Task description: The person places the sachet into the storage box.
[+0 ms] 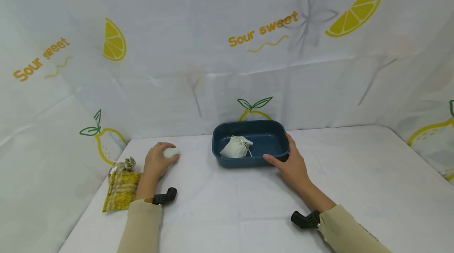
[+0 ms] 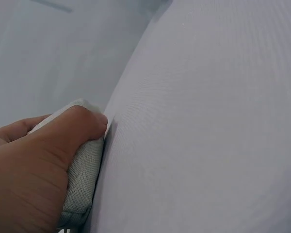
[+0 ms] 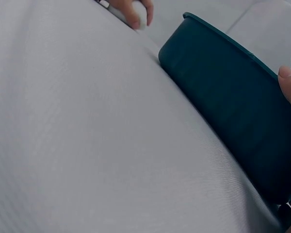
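Observation:
My left hand (image 1: 157,160) grips a pale, grey-white cloth pouch (image 2: 85,179) at the table's left side, thumb over its near side. Most of that pouch is hidden by the hand in the head view. At the table's back, my right hand (image 1: 294,168) holds the right end of a dark teal rectangular tub (image 1: 269,140), thumb on the front rim and fingers round the outer side. Inside the tub, toward its left, lies a cream drawstring pouch (image 1: 235,148) with a thin tied cord.
Left of my left forearm lies a yellow-and-tan woven pouch (image 1: 122,192), with gathered beige cloth (image 1: 125,164) at its top. A white cloth covers the table (image 1: 213,205). Behind it hangs a lemon-printed sheet (image 1: 170,95), close to the tub's back.

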